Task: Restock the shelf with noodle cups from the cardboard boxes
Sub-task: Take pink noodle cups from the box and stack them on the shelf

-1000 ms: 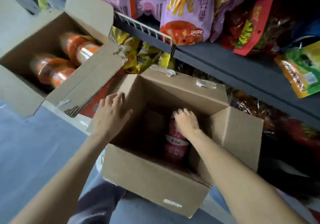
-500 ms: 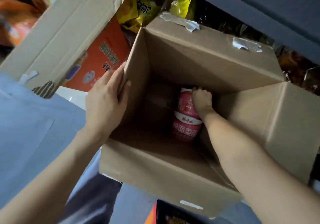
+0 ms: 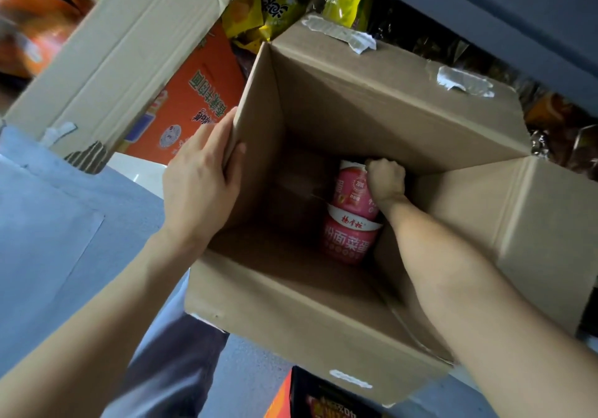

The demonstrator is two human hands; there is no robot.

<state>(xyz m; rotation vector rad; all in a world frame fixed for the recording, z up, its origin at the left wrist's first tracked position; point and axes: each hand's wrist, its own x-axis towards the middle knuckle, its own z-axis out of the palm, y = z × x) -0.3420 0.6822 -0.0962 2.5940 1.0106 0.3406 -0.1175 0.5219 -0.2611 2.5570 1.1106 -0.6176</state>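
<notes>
Reaching deep into the cardboard box point(image 3: 323, 314), right hand point(image 3: 385, 182) curls around upper pink noodle cup point(image 3: 352, 191); left hand point(image 3: 200, 184) grips the box's side wall. Risk: stacked lower cup point(image 3: 348, 239) topples when lifting.

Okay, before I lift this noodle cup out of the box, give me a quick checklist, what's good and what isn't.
1. Right hand on the upper pink noodle cup: ok, its fingers are curled at the cup's far end.
2. Grip fully closed round the cup: cannot tell, the fingertips are hidden behind it.
3. Left hand steadying the cardboard box: ok, it holds the left wall's top edge.
4. Flaps out of the way: ok, the opening above the cups is unobstructed.
5. Second pink noodle cup free of the first: not ok, the two lie end to end, touching.
6. Room on the shelf: cannot tell, the view shows only packed snack bags.
</notes>
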